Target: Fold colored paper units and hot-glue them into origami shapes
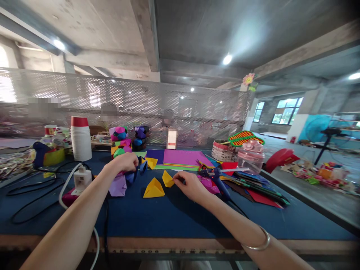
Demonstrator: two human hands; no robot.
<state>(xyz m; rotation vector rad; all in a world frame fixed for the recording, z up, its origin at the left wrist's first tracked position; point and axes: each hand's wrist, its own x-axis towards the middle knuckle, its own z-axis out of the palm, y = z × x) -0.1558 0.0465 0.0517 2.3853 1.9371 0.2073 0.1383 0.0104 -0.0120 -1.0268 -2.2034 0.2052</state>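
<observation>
A person's two bare arms reach over a blue-topped counter [174, 225]. The right hand [189, 184], below a silver bracelet [266, 242] on the forearm, pinches the edge of a small folded yellow piece [168, 179] between thumb and fingers, near the middle of the counter. A larger yellow triangle [154, 188] lies just to its left, and a third yellow fold [152, 162] sits farther back.

The left hand [127, 162] is curled beside folded blue pieces [131, 177]; whether it grips one cannot be told. A lilac fold [118, 186] lies below that hand, toward the person.

Just beyond the right hand is a blue glue gun [209, 172] with a pale stick protruding from its back. Behind the hands lies a stack of coloured paper [184, 158], purple on top. To the left are colourful paper balls [120, 132], a tall stack of cups [81, 142] and a white charger [82, 178]. To the right are a basket [222, 152], a clear bottle [251, 160] and fanned coloured sheets [261, 195].
</observation>
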